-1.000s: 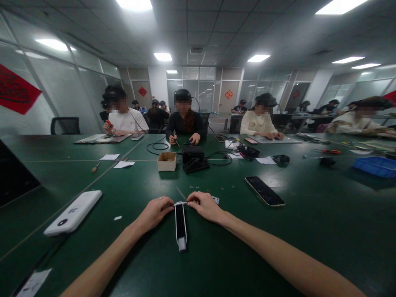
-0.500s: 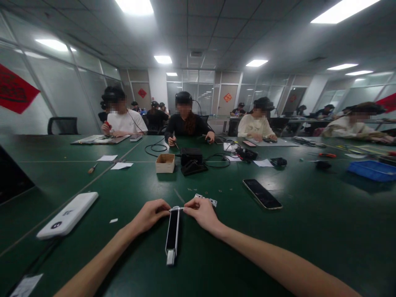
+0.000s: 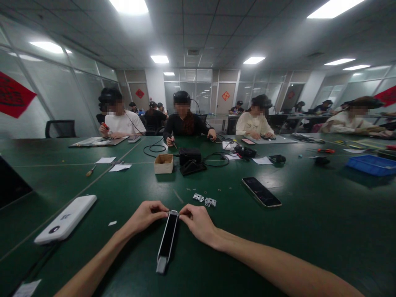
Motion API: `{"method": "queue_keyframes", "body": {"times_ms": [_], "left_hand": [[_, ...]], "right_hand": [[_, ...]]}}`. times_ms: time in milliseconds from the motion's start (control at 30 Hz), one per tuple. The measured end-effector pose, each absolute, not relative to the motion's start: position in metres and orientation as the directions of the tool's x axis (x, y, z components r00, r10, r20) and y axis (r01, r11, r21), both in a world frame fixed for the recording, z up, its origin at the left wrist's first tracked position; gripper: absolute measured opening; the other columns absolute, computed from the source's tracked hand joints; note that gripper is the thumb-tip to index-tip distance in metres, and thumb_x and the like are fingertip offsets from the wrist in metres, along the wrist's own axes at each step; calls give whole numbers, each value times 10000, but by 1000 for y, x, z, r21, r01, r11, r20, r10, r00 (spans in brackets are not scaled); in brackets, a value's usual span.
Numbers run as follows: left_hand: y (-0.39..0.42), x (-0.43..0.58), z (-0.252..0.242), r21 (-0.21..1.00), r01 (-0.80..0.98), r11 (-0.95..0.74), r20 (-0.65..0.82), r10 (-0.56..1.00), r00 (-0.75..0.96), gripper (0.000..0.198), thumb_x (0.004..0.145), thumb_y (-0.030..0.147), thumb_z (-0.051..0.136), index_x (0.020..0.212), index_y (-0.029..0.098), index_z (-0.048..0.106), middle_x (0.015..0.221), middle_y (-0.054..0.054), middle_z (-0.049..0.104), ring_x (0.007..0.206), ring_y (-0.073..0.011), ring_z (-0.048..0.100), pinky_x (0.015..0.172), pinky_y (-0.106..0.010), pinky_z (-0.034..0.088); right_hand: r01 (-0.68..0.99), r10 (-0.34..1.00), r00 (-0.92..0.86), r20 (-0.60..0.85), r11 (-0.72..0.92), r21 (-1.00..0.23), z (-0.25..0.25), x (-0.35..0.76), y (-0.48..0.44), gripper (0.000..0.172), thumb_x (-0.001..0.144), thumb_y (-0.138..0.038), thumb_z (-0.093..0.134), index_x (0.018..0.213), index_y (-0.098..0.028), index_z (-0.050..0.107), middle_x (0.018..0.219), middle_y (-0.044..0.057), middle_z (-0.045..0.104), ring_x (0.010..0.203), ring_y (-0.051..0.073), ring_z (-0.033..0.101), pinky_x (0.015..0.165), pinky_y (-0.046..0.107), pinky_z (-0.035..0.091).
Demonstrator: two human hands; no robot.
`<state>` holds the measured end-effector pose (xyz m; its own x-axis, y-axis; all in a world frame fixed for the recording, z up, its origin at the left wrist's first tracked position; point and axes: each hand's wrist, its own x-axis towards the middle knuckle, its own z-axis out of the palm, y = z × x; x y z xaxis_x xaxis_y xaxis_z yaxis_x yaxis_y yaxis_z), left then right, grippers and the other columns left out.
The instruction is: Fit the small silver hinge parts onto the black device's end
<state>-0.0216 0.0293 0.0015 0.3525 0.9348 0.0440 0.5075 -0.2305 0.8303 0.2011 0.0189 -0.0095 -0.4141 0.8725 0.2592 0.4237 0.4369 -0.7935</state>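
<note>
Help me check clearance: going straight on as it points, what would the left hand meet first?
The left hand would likely first meet the far end of the white-framed strip, seemingly touching it.

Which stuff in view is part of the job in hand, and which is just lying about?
In the job:
- white-framed black strip, left hand and right hand at its far end
- small metal pieces just beyond, probably

Apparently just lying about:
- dark-screened phone
- white device
- brush
- open box
- blue tray
</note>
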Motion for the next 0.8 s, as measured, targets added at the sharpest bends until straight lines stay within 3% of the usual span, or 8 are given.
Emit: {"method": "queue_keyframes", "body": {"times_ms": [200, 333, 433, 633, 800], "left_hand": [[27, -15, 4, 726, 619, -298, 128, 944, 305, 208, 770, 363, 634, 823, 173, 701, 847, -18, 728, 792, -182, 658, 743, -279, 496], [22, -7, 10, 666, 681, -305, 143, 948, 284, 207, 776, 365, 614, 823, 182, 700, 847, -10, 728, 755, -177, 646, 704, -266, 481], [20, -3, 13, 622, 722, -304, 149, 951, 273, 220, 785, 373, 600, 819, 179, 697, 841, -12, 725, 724, -171, 630, 681, -259, 462], [20, 0, 13, 600, 744, -294, 154, 955, 253, 228, 791, 370, 581, 812, 169, 687, 821, -24, 712, 705, -174, 611, 659, -260, 446], [21, -2, 9, 605, 732, -313, 156, 948, 277, 233, 800, 377, 573, 826, 170, 679, 827, -23, 702, 707, -169, 604, 659, -261, 445]], "right_hand": [[547, 778, -537, 326, 615, -568, -6, 205, 29, 150, 880, -208, 539, 958, -170, 662, 910, 56, 680, 854, 179, 618, 764, 274, 473], [615, 759, -551, 348, 651, -445, 19, 223, 50, 210, 872, -284, 566, 1020, -158, 643, 975, 86, 664, 880, 191, 605, 772, 294, 464], [698, 810, -481, 336, 585, -413, 36, 243, 73, 240, 876, -344, 546, 1001, -163, 642, 927, 66, 673, 858, 186, 609, 770, 293, 450], [744, 805, -588, 78, 576, -337, 24, 258, 95, 241, 801, -375, 612, 933, -184, 675, 906, 60, 672, 831, 198, 604, 688, 277, 433], [727, 820, -530, 216, 571, -382, 24, 259, 98, 198, 843, -301, 538, 898, -175, 681, 892, 48, 677, 844, 176, 595, 742, 274, 416]]}}
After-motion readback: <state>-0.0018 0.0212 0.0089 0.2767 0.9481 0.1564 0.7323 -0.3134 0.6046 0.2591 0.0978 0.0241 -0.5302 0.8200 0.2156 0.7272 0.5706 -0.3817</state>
